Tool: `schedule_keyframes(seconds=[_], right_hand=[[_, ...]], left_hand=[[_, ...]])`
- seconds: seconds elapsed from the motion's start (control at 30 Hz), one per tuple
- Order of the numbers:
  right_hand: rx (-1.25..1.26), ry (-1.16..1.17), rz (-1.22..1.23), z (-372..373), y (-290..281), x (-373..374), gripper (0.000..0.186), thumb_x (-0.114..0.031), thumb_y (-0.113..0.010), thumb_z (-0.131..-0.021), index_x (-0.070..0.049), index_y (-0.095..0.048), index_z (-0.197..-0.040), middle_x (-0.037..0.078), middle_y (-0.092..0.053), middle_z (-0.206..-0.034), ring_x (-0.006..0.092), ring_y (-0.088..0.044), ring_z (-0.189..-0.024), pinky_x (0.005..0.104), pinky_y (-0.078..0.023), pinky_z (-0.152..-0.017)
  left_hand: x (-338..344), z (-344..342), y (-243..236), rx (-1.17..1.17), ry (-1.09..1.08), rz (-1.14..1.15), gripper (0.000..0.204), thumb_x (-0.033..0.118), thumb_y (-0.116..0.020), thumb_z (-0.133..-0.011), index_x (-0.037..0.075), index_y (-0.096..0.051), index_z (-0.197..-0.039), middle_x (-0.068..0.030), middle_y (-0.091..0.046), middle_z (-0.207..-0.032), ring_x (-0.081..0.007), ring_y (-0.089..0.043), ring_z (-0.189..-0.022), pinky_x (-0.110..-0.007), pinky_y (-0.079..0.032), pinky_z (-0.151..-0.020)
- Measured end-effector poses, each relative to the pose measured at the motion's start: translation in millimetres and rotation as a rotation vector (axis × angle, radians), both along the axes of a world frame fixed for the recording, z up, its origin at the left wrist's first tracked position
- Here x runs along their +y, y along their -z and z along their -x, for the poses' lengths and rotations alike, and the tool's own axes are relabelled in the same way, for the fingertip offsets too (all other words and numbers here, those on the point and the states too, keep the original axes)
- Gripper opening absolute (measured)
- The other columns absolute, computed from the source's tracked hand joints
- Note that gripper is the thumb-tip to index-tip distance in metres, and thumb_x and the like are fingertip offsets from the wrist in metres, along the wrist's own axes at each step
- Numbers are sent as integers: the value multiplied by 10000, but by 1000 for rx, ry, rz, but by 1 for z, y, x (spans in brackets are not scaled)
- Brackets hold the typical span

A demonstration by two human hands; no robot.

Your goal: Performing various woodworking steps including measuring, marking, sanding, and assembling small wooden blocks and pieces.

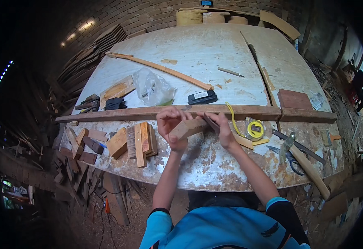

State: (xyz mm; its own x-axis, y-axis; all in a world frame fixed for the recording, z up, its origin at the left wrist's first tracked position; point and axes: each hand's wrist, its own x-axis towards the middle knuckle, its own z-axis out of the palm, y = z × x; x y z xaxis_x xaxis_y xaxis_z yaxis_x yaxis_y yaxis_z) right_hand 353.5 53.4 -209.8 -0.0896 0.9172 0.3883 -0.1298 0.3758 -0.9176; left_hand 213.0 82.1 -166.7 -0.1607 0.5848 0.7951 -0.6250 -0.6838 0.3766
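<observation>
My left hand (171, 126) is closed around the left end of a short brown wooden block (190, 128), raised above the near part of the workbench. At the block's other end my right hand (224, 129) grips a thin dark flat piece (211, 123), which appears to touch the block. Its kind is hard to make out. Just right of my right hand lies a yellow tape measure (254, 129) with some tape pulled out. A long wooden beam (140, 113) runs across the bench behind both hands.
Wood blocks (141, 143) and offcuts lie at left. A hammer (306, 162), scissors (294, 163) and a brush (327, 137) rest at right. Beyond the beam are a plastic bag (152, 88), a black case (202, 97), a long wooden strip (169, 71) and a saw (254, 56).
</observation>
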Motion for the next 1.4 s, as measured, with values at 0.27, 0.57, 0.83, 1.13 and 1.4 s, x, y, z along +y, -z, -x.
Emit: schedule_keyframes(seconds=[0.27,0.57,0.83,1.13,1.4], right_hand=[[301,-40,215,-10,-8,4,793,-589,-117,-932,40,-570,-1097,131,-615,-1067,212,-533,-1078,332,-327,-1013],[188,23,116,13,-6,-10,706,-523,-172,-966,44,-531,-1187,132,-575,-1165,198,-512,-1126,324,-331,-1013],[311,48,-83,21,-37,-22,622,-430,-248,-968,62,-453,-1289,151,-534,-1249,206,-477,-1198,312,-330,-1030],[98,148,58,29,-42,-8,538,-359,-317,-960,38,-477,-1286,174,-536,-1259,231,-500,-1179,331,-347,-1014],[-26,199,-52,32,-42,-6,551,-384,-321,-946,1,-477,-1308,174,-536,-1262,251,-502,-1179,345,-348,-1015]], left_hand=[[9,16,-15,-151,107,690,572,608,-311,-932,71,-437,-777,-63,-447,-660,-171,-443,-578,-308,-406,-534],[8,-29,-26,234,-319,345,260,206,-402,-910,25,-470,-736,-66,-486,-634,-134,-465,-562,-263,-398,-531],[-7,-38,-21,229,-431,239,197,123,-372,-895,16,-482,-772,-64,-499,-757,-109,-466,-623,-250,-397,-588],[-12,-35,-24,222,-457,192,165,123,-374,-891,20,-465,-800,-54,-482,-746,-117,-459,-676,-270,-387,-645],[-10,-37,-17,186,-478,260,188,167,-378,-904,25,-466,-818,-53,-477,-778,-115,-453,-701,-267,-395,-660]])
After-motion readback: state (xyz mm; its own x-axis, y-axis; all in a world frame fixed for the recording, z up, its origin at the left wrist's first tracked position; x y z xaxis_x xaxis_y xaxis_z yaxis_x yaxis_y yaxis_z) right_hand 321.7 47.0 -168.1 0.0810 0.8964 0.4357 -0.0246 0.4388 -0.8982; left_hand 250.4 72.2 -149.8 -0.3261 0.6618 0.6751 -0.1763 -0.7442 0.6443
